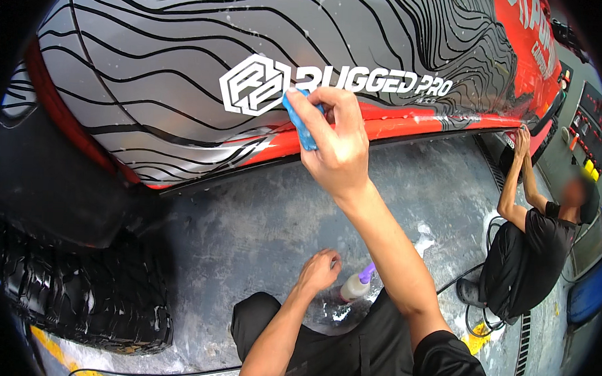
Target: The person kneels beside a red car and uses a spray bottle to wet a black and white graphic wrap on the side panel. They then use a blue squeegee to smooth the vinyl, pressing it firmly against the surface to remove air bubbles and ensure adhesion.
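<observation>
Landmark: grey-and-red car with black wavy lines (pixel 172 68). Right hand (pixel 340 143) has fingers pinched on a bright-blue, soft-looking block (pixel 302 124), at the car's lower side panel. Left hand (pixel 320 269) is below the car's sill, fingers loosely curled; can't tell if gripping. Just beside it: translucent spray bottle, purple head (pixel 355 288). Crouching black-clad co-worker (pixel 536 255) has both hands at the car's far sill end.

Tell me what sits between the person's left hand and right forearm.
In the head view, a pale bottle with a purple top shows between the left hand and the right forearm.
</observation>
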Available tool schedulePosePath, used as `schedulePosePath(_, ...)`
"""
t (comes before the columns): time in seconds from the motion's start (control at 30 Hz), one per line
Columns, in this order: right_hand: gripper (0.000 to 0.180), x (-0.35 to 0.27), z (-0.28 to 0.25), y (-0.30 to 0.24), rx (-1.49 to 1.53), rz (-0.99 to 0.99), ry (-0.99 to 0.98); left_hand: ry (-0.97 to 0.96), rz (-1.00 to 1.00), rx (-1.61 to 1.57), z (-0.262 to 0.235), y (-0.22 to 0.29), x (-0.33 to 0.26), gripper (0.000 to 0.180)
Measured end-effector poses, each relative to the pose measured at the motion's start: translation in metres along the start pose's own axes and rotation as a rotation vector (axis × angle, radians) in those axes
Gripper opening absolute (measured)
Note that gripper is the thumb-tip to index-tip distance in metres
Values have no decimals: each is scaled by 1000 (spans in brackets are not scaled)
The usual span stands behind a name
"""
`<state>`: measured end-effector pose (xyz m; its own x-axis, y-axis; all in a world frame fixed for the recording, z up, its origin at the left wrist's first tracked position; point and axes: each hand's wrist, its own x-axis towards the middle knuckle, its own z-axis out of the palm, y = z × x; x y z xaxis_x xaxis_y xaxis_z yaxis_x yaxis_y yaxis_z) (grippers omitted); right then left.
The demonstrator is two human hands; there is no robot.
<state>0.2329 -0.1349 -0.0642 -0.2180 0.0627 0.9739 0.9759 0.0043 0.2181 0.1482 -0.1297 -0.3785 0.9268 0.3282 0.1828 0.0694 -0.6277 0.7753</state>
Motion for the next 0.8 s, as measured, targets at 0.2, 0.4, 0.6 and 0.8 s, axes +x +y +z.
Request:
schedulePosePath(0.2, 71, -1, 4, -2, 42, 27, 33, -23, -38, -28, -6, 1, -2, 27)
schedulePosePath(0.4, 71, 1, 5, -3, 56, 45, 43, 11, -31, -13, -2, -1, 0, 27)
schedulePosePath(0.6, 57, 3, 5, -5, 31, 63, 82, -14, -40, -11, -4, -1, -1, 28)
schedulePosePath(0.8, 56, 3, 8, -3, 24, 62, 99, -7, -39, -3, -3, -5, 0, 28)
